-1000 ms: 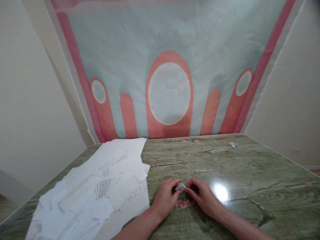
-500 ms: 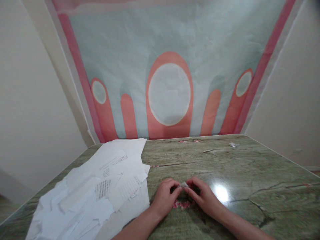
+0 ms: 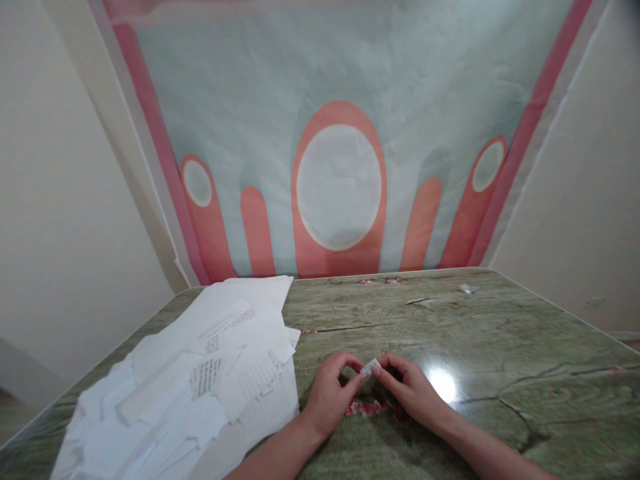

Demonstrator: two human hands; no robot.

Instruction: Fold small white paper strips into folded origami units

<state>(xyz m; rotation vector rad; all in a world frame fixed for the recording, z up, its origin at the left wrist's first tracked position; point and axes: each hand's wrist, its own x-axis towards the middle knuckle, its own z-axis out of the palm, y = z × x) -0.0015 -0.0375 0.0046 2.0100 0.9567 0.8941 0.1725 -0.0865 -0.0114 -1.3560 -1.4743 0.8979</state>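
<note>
A small folded piece of white paper (image 3: 371,366) is held just above the green marbled table (image 3: 480,347). My left hand (image 3: 333,395) pinches its left end with thumb and fingertips. My right hand (image 3: 410,393) pinches the right end the same way. Both hands rest near the table's front middle, fingertips almost meeting over the scrap. A patch of pink marking (image 3: 367,407) shows on the table beneath the hands.
A spread heap of white paper sheets and strips (image 3: 200,373), some printed, covers the table's left side. A tiny white scrap (image 3: 466,289) lies at the far right. A pink and pale blue banner (image 3: 340,147) hangs behind the table.
The hands have lifted and turned the small paper slightly; the fingertips have shifted on it. The hands stay in the same spot on the table.
</note>
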